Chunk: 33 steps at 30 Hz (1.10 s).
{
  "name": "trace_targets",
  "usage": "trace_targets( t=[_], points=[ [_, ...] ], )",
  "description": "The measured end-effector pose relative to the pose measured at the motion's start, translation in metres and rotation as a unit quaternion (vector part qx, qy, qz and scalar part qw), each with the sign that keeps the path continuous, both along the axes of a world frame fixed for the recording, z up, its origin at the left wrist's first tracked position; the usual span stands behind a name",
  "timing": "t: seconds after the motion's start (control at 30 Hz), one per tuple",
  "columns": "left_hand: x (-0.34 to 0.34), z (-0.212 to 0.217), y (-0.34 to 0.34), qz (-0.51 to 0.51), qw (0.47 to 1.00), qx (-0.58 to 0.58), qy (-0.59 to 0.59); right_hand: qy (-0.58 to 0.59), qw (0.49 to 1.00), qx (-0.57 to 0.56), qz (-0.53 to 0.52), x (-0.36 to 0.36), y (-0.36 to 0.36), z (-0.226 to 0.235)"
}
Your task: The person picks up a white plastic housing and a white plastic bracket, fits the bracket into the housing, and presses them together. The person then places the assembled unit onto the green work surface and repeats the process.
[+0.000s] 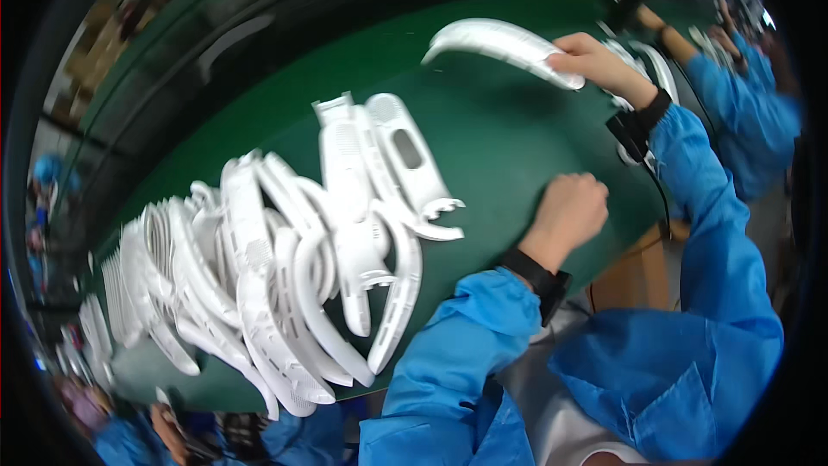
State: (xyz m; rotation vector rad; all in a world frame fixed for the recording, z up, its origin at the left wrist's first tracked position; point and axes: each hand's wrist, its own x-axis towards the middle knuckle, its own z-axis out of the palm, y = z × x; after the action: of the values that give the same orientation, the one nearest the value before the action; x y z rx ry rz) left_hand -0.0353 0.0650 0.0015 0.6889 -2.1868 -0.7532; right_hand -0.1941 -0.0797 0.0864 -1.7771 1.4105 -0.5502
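My right hand pinches one end of a curved white plastic shell, lifted over the far right part of the green table. The shell arcs away to the left, with its other end free. Nearer to me, my left hand is closed in a fist over the table, with nothing showing in it; its palm side is hidden. To its left, the closest part is a long white plastic housing with a dark oval opening, lying at the edge of a large pile of white curved parts.
The pile spreads leftward along the table, its parts overlapping. Several white parts lie beyond my right wrist, beside a co-worker in a blue sleeve. A cardboard box stands below the table's right edge. Other people sit at the lower left.
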Motion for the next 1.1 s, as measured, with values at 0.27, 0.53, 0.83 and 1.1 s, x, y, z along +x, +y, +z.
trace_targets(
  t=[0.27,0.53,0.83,1.1],
  points=[
    [0.003,-0.004,-0.005,0.006,0.998,0.046,0.053,0.453,0.884,-0.095,-0.07,0.059,-0.135,-0.026],
    [-0.001,0.007,-0.011,-0.016,0.991,0.129,-0.013,0.437,0.867,-0.203,0.129,0.202,-0.253,-0.005],
    [-0.019,-0.011,-0.001,-0.042,0.885,0.335,0.321,0.089,0.968,-0.114,0.207,0.338,-0.331,-0.08],
    [-0.021,0.002,0.009,0.119,0.804,0.335,0.476,0.101,0.898,-0.352,0.243,0.331,-0.322,-0.078]
  ],
)
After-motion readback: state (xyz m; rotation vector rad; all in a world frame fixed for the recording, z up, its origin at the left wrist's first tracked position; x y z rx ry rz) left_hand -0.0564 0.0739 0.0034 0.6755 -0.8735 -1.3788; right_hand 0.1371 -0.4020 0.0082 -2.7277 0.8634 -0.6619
